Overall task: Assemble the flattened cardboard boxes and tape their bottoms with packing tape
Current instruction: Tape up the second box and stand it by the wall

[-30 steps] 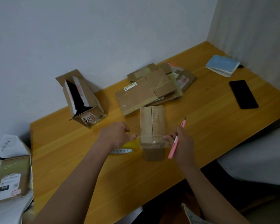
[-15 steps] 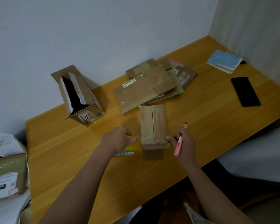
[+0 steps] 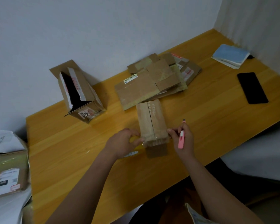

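A small assembled cardboard box (image 3: 150, 122) stands on the wooden table (image 3: 63, 143), its closed flaps facing up with a seam down the middle. My left hand (image 3: 122, 143) grips a yellow roll of packing tape (image 3: 133, 139) against the box's left near corner. My right hand (image 3: 182, 139) holds a pink utility knife (image 3: 181, 139) and its thumb touches the box's right near corner. A stack of flattened boxes (image 3: 152, 81) lies behind it.
An assembled open box (image 3: 78, 92) lies tilted at the back left by the wall. A black phone (image 3: 252, 88) and a blue notebook (image 3: 230, 55) lie at the right. A labelled parcel (image 3: 9, 173) sits off the table's left edge.
Both hands stay at the box's near corners. The camera view has shifted slightly; the box and hands appear a little farther up the table.
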Demonstrator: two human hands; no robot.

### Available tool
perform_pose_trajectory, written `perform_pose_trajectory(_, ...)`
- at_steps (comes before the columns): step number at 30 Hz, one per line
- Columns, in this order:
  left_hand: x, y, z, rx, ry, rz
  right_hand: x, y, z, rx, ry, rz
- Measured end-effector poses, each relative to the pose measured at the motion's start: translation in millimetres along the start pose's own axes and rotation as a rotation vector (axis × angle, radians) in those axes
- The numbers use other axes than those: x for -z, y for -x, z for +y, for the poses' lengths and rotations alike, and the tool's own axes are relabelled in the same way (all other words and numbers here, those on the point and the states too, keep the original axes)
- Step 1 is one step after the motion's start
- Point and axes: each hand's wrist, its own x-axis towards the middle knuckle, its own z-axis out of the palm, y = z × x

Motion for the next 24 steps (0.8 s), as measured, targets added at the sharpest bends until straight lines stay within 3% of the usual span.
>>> perform_pose_trajectory(6,-12.3,-3.6,31.7,0.116,-0.112,0.092,-1.8,-3.6,-7.4,0.024,0.025,0.0)
perform_pose_trajectory(10,-18.0,-0.9,31.2,0.151,-0.014,0.187,3.7,-1.0,-6.2,0.001,0.057,0.044)
perform_pose_trajectory(14,-18.2,0.3,30.3,0.103,0.0,0.179,3.0,2.9,-11.7,0.144,0.192,0.121)
perform_pose_trajectory(24,-13.7,0.7,15.5,0.098,0.172,0.17,-19.6,21.7,-10.7,0.359,0.338,0.086)
